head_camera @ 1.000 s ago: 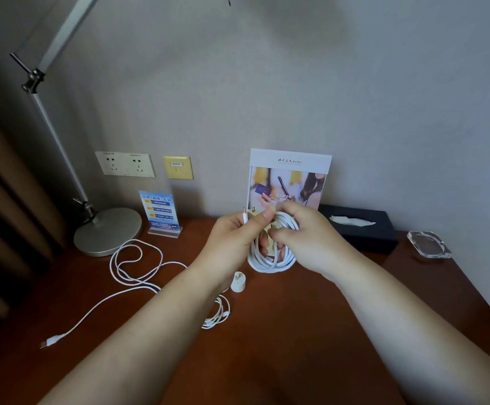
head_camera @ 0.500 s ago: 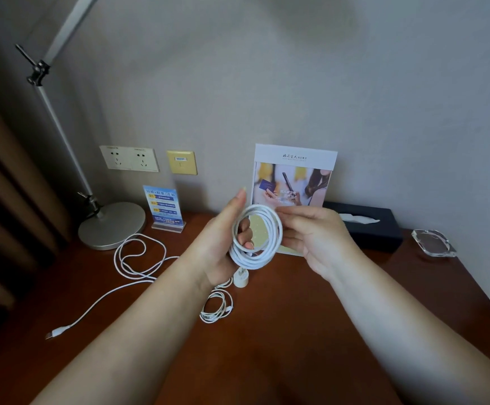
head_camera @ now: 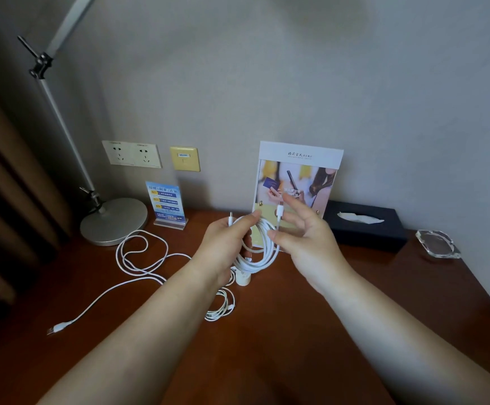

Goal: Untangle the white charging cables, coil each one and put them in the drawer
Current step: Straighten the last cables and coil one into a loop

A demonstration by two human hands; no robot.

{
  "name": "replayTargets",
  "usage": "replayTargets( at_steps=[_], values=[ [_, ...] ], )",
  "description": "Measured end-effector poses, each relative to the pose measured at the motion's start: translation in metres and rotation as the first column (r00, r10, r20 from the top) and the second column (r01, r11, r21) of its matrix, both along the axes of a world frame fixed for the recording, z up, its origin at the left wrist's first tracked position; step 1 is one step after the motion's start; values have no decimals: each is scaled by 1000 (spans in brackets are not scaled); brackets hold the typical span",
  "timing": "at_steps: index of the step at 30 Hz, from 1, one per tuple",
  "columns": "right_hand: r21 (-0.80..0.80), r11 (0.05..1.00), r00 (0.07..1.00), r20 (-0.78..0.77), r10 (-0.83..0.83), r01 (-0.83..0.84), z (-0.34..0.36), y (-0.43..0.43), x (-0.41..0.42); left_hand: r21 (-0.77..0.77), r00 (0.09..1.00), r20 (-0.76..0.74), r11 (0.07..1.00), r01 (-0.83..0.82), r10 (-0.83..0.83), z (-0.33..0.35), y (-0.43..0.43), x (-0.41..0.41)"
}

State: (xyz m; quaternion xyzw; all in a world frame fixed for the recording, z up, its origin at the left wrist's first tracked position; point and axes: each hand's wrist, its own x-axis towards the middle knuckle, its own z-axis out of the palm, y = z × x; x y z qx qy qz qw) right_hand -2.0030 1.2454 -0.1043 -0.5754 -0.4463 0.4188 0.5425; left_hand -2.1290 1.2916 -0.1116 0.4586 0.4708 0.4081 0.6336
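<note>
A loose white cable [head_camera: 144, 273] sprawls on the bench [head_camera: 296, 340] at left. Above the bench, the left hand [head_camera: 223, 247] has its grip clamped round the coiled cable [head_camera: 262, 260], whose loops hang beneath. The right hand [head_camera: 308, 241] has its grip apart, thumb against the coil.

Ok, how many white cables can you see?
3. One coiled cable held in the left hand, one loose cable sprawled on the desk, one small bundle beside that arm. The arm may hide more.

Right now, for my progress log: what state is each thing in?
Held cable: coiled, ends sticking up.
Left hand: grips the held cable.
Right hand: open, fingers spread.
Long cable: loose on desk, uncoiled.
Small cable: bundled on desk.
Wall sockets: nothing plugged in.
</note>
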Motion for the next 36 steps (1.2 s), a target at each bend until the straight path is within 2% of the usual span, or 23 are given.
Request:
replayTargets(
  at_steps=[3, 5, 7, 9, 13, 17, 20, 23, 27, 36],
  values=[
    [-76, 996, 988, -151, 31, -43, -4, -1, 0, 17, 1000, -4, 1000, 7, -7, 1, 1, -2],
    [-196, 968, 940, -332, 82, -154, -6, 1, 2, 11, 999, -16, 999, 46, -46, 2, 2, -4],
    [-269, 925, 895, -424, 137, -269, -6, 0, 0, -23, 997, -4, 997, 73, -74, 4, 2, -4],
    [-290, 912, 908, -384, 166, -289, -7, -2, -3, -74, 995, 12, 992, 98, -98, 6, 0, -4],
    [-248, 956, 913, -406, 45, -158, -11, -1, -7, -146, 979, 118, 972, 185, -168, 0, 3, -8],
    [-222, 974, 878, -474, -65, -48, -11, 0, -8, -27, 933, 292, 973, 228, -210, -5, -2, -15],
    [-194, 981, 906, -416, -77, -6, -9, 0, -11, 158, 951, 216, 969, 188, -220, -9, -11, -12],
    [-211, 977, 925, -376, -52, -31, -8, -2, -11, 218, 988, 109, 973, 79, -105, -9, -11, -10],
    [-264, 955, 911, -412, 18, -138, -7, -2, -7, 142, 996, 85, 990, 19, -31, -11, -7, -15],
    [-368, 918, 894, -447, -34, -150, -8, -2, 8, -12, 976, 219, 1000, -9, 12, -12, -5, -17]
  ],
)
